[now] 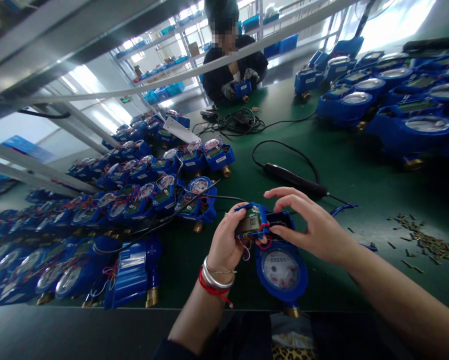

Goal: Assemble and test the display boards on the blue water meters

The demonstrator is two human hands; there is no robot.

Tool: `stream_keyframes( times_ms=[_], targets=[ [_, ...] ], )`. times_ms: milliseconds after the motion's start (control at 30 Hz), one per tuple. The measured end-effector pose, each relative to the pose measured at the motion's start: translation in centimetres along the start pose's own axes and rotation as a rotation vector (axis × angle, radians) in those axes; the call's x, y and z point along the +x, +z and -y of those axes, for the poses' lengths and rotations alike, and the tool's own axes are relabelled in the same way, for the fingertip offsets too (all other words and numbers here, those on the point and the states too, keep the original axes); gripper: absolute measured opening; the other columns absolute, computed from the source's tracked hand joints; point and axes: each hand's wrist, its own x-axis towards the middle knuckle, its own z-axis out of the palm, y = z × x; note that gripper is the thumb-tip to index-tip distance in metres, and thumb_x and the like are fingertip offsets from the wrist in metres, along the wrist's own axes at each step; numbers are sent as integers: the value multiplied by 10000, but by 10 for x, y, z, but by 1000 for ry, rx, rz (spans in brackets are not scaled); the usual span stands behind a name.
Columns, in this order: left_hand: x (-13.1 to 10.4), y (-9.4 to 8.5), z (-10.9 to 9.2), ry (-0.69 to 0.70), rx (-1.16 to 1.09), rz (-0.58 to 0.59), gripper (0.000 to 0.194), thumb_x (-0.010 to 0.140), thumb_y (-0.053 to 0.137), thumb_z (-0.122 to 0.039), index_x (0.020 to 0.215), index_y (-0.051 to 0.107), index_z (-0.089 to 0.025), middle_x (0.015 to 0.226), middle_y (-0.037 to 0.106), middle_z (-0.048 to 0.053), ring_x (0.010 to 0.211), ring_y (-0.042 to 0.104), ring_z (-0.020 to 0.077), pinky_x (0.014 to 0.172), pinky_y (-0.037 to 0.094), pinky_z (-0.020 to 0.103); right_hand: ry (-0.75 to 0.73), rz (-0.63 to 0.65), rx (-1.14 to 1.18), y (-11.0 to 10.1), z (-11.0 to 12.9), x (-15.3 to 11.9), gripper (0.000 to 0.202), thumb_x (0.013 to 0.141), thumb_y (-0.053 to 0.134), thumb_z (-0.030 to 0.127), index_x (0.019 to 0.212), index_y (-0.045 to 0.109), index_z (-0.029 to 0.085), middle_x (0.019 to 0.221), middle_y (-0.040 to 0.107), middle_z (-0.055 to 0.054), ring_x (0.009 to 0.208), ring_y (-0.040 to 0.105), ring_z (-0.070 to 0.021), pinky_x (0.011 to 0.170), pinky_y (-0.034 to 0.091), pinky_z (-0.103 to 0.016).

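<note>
My left hand (228,235) is closed around a small blue-framed display module (250,223) with an LCD screen and a green circuit board. Thin red and white wires (264,244) trail from its lower edge. Right beside it is the open housing of a blue water meter (282,270), whose round dial faces up on the table. Over that housing, my right hand (307,225) has its fingers curved and spread apart, the thumb close to the wires and the module's edge. Whether the thumb touches the wires I cannot tell.
A black electric screwdriver (295,180) with a cable lies behind my right hand. Loose screws (429,240) are scattered at the right. Rows of blue meters (130,210) fill the left; more meters (397,95) stand at the right. Across the table, a gloved person (235,70) holds a meter.
</note>
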Motion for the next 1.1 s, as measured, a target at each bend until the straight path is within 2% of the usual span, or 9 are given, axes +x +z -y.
stream_keyframes(
  times_ms=[100, 233, 333, 433, 600, 700, 767, 933, 1100],
  targets=[
    [-1, 0, 4, 46, -17, -21, 257, 802, 704, -245, 1033, 638, -154, 869, 686, 27, 663, 669, 143, 545, 555, 221, -109, -89, -65, 5, 11, -7, 67, 901, 592, 188, 947, 549, 209, 1312, 549, -92, 1271, 508, -201, 1058, 455, -404],
    [-2, 1, 6, 74, -32, -29, 211, 798, 715, -239, 985, 666, -154, 864, 698, 16, 709, 672, 136, 598, 556, 213, -211, -158, -116, 10, 19, -9, 126, 897, 576, 105, 986, 583, 194, 1257, 593, -97, 1300, 490, -212, 1107, 422, -445],
    [-3, 1, 5, 74, -28, -27, 206, 792, 724, -240, 970, 678, -147, 848, 699, 11, 695, 661, 124, 633, 557, 218, -226, -167, -82, 8, 21, -8, 118, 903, 575, 111, 968, 610, 202, 1223, 630, -87, 1322, 476, -222, 1087, 448, -446],
    [-5, 1, 3, 54, -16, -3, 210, 800, 719, -244, 981, 678, -145, 849, 700, 15, 690, 657, 122, 617, 544, 212, -96, -74, 71, 2, 19, -5, 42, 911, 606, 215, 886, 639, 222, 1246, 634, -70, 1360, 439, -242, 1090, 439, -462],
    [-6, 3, 2, 27, -17, 37, 236, 786, 733, -255, 981, 671, -139, 836, 702, 20, 692, 659, 128, 601, 526, 199, 120, 78, 365, -1, 10, -2, 140, 876, 669, 353, 813, 653, 229, 1392, 547, -37, 1433, 331, -255, 1185, 291, -477],
    [-6, 5, 2, 13, -4, 47, 248, 777, 739, -270, 978, 668, -144, 831, 699, 20, 680, 663, 139, 585, 516, 204, 188, 113, 493, 0, 3, -1, 182, 836, 714, 376, 830, 625, 217, 1470, 457, -45, 1383, 405, -261, 1146, 350, -440],
    [-7, 5, 1, 1, 20, 74, 260, 782, 730, -286, 989, 662, -145, 831, 700, 29, 659, 664, 149, 581, 515, 218, 209, 147, 528, -1, -2, 1, 212, 820, 730, 382, 880, 607, 220, 1506, 398, -50, 1349, 445, -254, 1108, 396, -417],
    [-7, 4, 0, -4, 44, 59, 256, 780, 725, -280, 991, 658, -153, 840, 690, 20, 651, 649, 133, 566, 516, 206, 127, 238, 433, -8, -11, 10, 283, 810, 740, 392, 991, 589, 236, 1537, 340, -49, 1435, 317, -242, 1164, 314, -415],
    [-5, 3, 0, -12, 44, 66, 227, 805, 701, -270, 992, 652, -152, 855, 684, 21, 669, 650, 128, 588, 532, 206, 118, 322, 454, -11, -14, 17, 301, 816, 724, 415, 959, 561, 206, 1489, 378, -79, 1335, 456, -238, 1099, 400, -408]
  ],
)
